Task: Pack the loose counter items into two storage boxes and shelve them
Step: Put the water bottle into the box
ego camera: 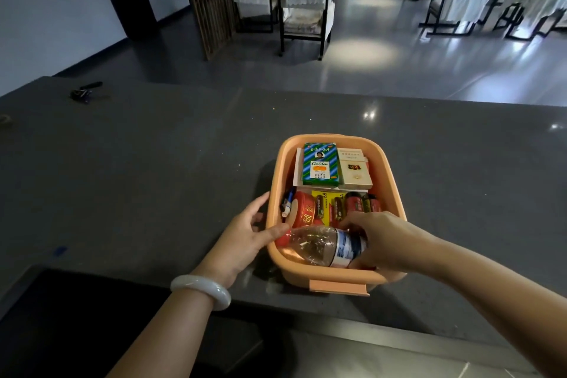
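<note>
Orange storage box parked on the dark countertop, close to the near edge and right of the middle. Packed inside: green striped packet and white carton side by side at the far end, then a pen, a red tin, carded AA batteries and loose red cells across the middle. Right hand in over the near end, fingers curled round the label end of a clear plastic bottle, gripping it, laid crosswise on its side inside the box (red cap pointing at the left wall). Left hand at the box's left wall, fingers spread and fairly straight against the outside, thumb laid over the rim right by that cap, nothing clenched. White bangle on the left wrist. Bunch of keys way off by the far left corner.
</note>
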